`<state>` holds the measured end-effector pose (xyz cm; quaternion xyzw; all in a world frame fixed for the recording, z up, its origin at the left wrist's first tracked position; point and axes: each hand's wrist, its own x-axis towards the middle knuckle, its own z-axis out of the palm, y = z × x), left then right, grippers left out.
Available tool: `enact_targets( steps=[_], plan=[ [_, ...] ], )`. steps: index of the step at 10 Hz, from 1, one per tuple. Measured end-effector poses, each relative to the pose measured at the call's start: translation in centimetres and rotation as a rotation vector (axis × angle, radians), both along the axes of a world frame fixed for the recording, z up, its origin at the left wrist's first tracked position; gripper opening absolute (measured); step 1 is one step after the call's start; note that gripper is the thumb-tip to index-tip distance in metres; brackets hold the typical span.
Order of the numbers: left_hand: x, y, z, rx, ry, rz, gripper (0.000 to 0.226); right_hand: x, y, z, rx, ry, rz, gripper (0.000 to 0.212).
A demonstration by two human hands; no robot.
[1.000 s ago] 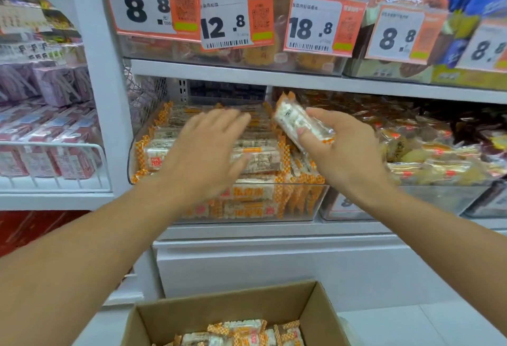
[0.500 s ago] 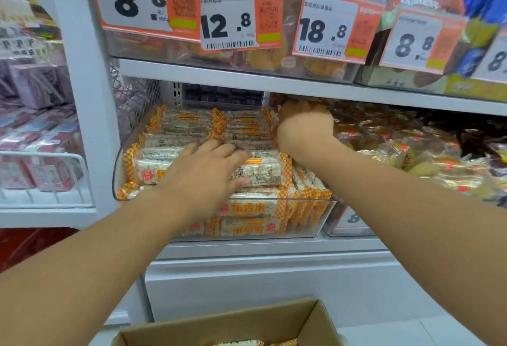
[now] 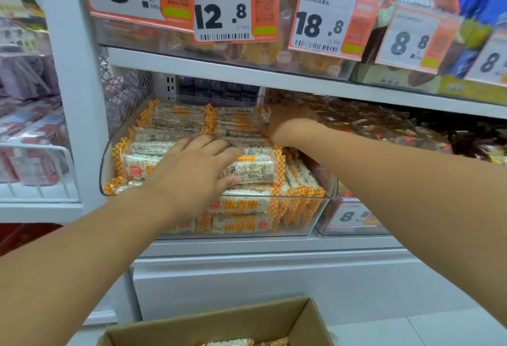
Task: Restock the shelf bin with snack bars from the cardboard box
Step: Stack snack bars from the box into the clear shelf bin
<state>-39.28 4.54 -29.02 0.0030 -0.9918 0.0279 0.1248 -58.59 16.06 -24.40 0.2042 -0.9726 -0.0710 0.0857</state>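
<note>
A white shop shelf (image 3: 247, 244) is carrying one clear plastic bin (image 3: 315, 222) crammed with stacked white puffed-rice snack bars (image 3: 255, 167) in orange-checked wrappers, too many to count. The left hand (image 3: 192, 170) is lying flat, fingers spread, pressing the front bars. The right hand (image 3: 290, 123) is reaching into the bin's back corner, curled, its grip hidden, while one cardboard box (image 3: 219, 326) is sitting below.

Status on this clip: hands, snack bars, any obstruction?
Left hand flat on the snack bars in the shelf bin. Right hand deep at the bin's back right, grip hidden. Cardboard box below, bars inside. Nothing blocking.
</note>
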Motion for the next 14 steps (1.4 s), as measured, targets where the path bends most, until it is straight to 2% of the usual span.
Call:
enact_targets(
  steps=[1,3,5,6,7,8,9,10,11,12,13,14],
  plan=[
    [0.1,-0.1,-0.1,-0.007,0.004,-0.006,0.059,0.1,0.5,0.4,0.069,-0.1,0.073,0.038],
    [0.0,-0.2,-0.3,-0.011,0.008,-0.006,0.058,-0.8,1.0,0.6,0.158,-0.182,0.154,0.045],
    [0.0,-0.1,-0.3,-0.008,0.008,-0.005,0.059,-2.3,-0.4,0.1,0.214,-0.159,0.176,0.043],
    [0.0,-0.3,-0.3,-0.002,0.007,-0.004,0.06,-2.3,0.0,0.6,0.161,-0.209,0.203,0.038],
    [-0.2,-0.3,-0.3,-0.003,0.007,-0.011,0.06,-0.4,1.3,0.9,0.071,-0.178,0.191,0.036],
    [-0.2,-0.3,-0.4,-0.01,0.012,-0.007,0.06,2.7,3.2,1.4,-0.086,-0.285,0.108,0.027],
    [-0.1,-0.3,-0.5,-0.001,0.024,-0.013,0.061,2.9,3.4,0.8,-0.108,-0.353,0.109,0.041],
    [0.2,-0.2,-0.5,0.006,0.033,-0.025,0.062,3.3,3.4,1.2,-0.101,-0.51,0.189,0.076],
    [0.3,-0.2,-0.4,-0.008,0.028,-0.034,0.065,2.9,3.1,0.7,-0.186,-0.546,0.208,0.08],
    [0.3,-0.2,-0.6,-0.008,0.038,-0.045,0.064,3.0,3.0,0.4,-0.222,-0.541,0.217,0.079],
    [0.4,-0.2,-0.4,-0.024,0.067,-0.06,0.065,3.9,4.0,0.4,-0.263,-0.394,0.241,0.076],
    [0.4,-0.2,-0.4,-0.029,0.1,-0.072,0.066,6.7,6.3,0.2,-0.458,-0.142,0.332,0.055]
  ],
)
